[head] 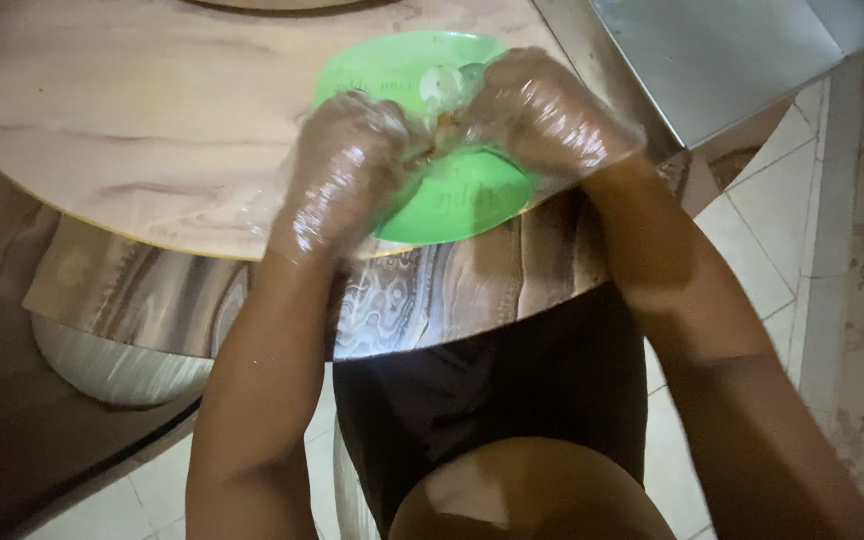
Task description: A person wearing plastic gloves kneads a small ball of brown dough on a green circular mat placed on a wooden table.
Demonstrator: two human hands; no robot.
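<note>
Mid-peel or mid-split, seemingly: gloved left hand and right hand pinched together on a small pale food piece over the green plate near the table's front edge, next needing a gentle outward pull.

The small pale thing pinched between the gloved left hand and right hand is mostly hidden, too blurred to identify. The hands cover the green plate's middle.
</note>
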